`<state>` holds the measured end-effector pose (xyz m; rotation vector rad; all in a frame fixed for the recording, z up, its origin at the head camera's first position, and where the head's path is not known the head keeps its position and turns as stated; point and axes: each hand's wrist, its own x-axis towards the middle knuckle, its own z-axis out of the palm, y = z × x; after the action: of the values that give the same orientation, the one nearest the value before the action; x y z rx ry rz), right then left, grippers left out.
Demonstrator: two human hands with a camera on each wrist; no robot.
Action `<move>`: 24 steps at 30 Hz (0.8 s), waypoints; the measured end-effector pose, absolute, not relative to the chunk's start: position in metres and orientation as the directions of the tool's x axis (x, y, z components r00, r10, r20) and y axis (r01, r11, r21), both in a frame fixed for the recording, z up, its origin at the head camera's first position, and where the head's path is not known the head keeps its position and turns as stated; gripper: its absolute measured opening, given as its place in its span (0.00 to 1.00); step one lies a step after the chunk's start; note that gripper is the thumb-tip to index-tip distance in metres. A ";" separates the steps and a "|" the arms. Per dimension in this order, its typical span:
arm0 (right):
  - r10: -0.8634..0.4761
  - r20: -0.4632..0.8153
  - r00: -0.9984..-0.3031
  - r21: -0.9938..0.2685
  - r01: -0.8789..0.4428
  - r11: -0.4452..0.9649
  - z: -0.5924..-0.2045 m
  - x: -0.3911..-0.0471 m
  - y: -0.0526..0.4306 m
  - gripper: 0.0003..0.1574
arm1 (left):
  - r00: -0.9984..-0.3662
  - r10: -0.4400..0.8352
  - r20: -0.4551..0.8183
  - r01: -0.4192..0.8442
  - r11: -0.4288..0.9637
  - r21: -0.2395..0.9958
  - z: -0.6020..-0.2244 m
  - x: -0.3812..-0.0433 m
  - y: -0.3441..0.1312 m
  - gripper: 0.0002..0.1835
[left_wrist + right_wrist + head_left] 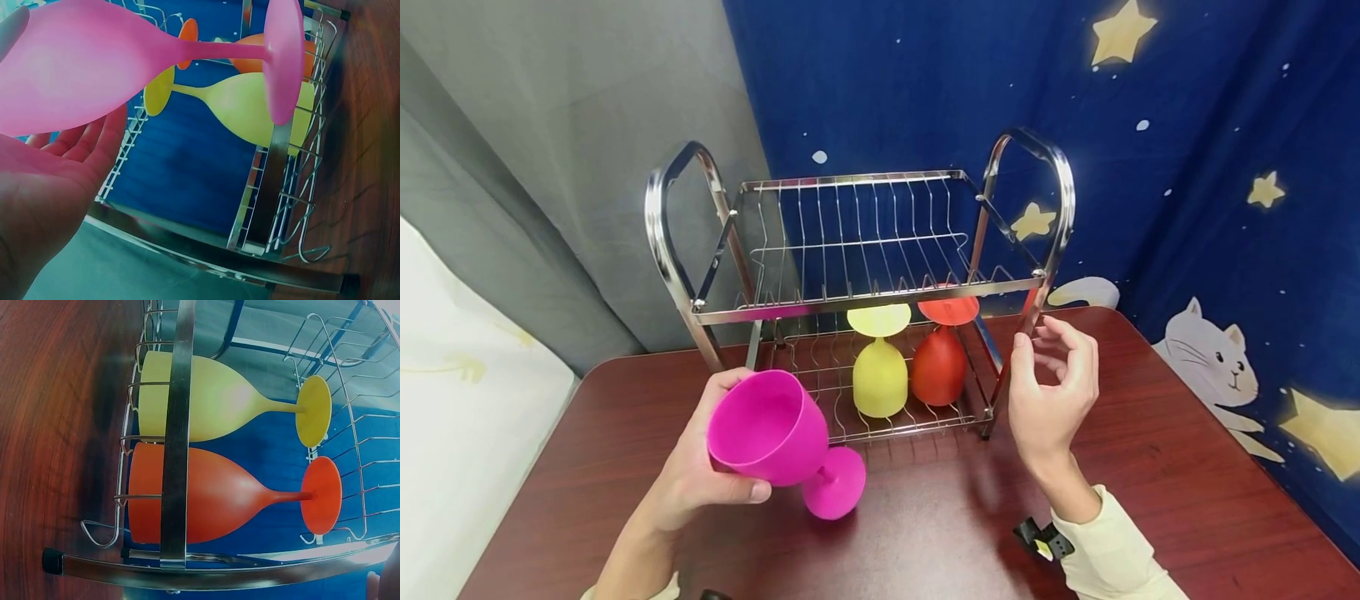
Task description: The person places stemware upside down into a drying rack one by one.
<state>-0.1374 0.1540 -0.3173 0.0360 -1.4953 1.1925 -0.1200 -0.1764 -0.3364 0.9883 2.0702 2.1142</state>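
My left hand (pixel 688 467) grips the bowl of a magenta plastic goblet (pixel 782 429), thumb on the near side and fingers behind it. The goblet tilts, its mouth facing up and left and its foot toward the lower right, in front of the rack. A yellow goblet (pixel 881 375) and a red-orange goblet (pixel 938 367) stand upside down side by side on the lower tier of the metal dish rack (pixel 865 302). Beside the rack's right leg, my right hand (pixel 1056 392) is raised with loosely bent fingers and holds nothing.
The two-tier rack stands on a dark red wooden table (pixel 1157 467), with tall looped side handles (pixel 662 225). Its upper wire tier (pixel 857 242) hangs over the goblets. Behind are a grey curtain (pixel 587 125) and a blue curtain (pixel 910 83) with stars and a cat.
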 end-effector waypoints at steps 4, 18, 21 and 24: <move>0.568 0.763 -0.307 -0.609 -0.637 0.473 -0.318 -0.138 0.152 0.14 | -0.807 0.414 0.421 0.407 -0.127 0.905 -0.337 -0.121 -0.173 0.50; 0.451 0.874 -0.180 -0.418 -0.752 0.510 -0.326 -0.138 0.142 0.14 | -0.853 0.359 0.378 0.362 -0.115 0.925 -0.335 -0.122 -0.153 0.50; 0.393 0.899 -0.195 -0.388 -0.771 0.505 -0.326 -0.135 0.138 0.15 | -0.857 0.355 0.375 0.357 -0.118 0.927 -0.335 -0.123 -0.150 0.49; 0.346 0.911 -0.224 -0.377 -0.793 0.479 -0.325 -0.132 0.135 0.16 | -0.861 0.349 0.371 0.351 -0.121 0.929 -0.335 -0.123 -0.146 0.49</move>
<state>-0.1316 0.1347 -0.3250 0.4190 -1.4386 1.1090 -0.1232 -0.1461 -0.3345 0.8295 2.0841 2.2015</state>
